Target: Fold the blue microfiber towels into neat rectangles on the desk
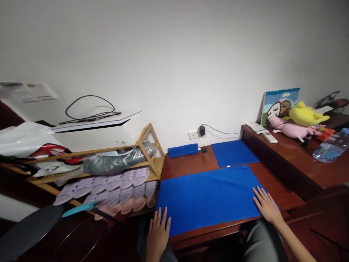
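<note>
my left hand (159, 233), bottom centre, and right hand (267, 206), lower right, rest fingers apart at the big cloth's (207, 198) edges; even, light pressure should keep it flat.

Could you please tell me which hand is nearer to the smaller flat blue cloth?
Right. The right hand is at the large cloth's right edge, in front of the smaller flat cloth; the left hand is farther, at the large cloth's near-left corner.
</note>
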The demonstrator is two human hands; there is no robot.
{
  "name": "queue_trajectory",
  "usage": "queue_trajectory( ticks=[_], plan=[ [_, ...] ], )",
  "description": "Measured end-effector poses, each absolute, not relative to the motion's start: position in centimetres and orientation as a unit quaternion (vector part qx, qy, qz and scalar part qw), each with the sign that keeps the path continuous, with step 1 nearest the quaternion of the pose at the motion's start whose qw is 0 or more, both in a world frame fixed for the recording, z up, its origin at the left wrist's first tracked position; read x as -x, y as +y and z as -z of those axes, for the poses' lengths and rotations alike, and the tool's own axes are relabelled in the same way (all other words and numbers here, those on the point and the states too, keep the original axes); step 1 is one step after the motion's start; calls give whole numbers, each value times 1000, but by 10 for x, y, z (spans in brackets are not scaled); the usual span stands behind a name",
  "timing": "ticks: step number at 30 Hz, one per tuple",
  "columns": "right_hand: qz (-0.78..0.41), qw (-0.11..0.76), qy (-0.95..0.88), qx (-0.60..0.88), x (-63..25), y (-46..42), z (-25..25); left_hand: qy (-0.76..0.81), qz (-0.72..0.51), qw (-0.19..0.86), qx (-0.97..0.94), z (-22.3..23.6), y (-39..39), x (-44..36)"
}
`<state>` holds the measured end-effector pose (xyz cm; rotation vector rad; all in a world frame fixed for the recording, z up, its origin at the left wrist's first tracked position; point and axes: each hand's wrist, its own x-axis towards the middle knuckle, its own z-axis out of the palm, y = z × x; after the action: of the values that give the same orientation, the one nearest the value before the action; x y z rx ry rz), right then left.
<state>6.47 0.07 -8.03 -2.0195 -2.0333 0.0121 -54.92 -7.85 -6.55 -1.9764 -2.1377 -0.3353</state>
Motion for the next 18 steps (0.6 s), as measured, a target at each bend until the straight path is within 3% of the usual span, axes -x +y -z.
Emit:
queue_trajectory(
  ticks=[10,18],
  plan=[
    [-61,135,-693,706,-67,-10,60,-730,112,93,668,66,-104,546],
    [-61,212,-685,694,-79,-10,92,-717,151,61,678,31,-17,559]
  ],
)
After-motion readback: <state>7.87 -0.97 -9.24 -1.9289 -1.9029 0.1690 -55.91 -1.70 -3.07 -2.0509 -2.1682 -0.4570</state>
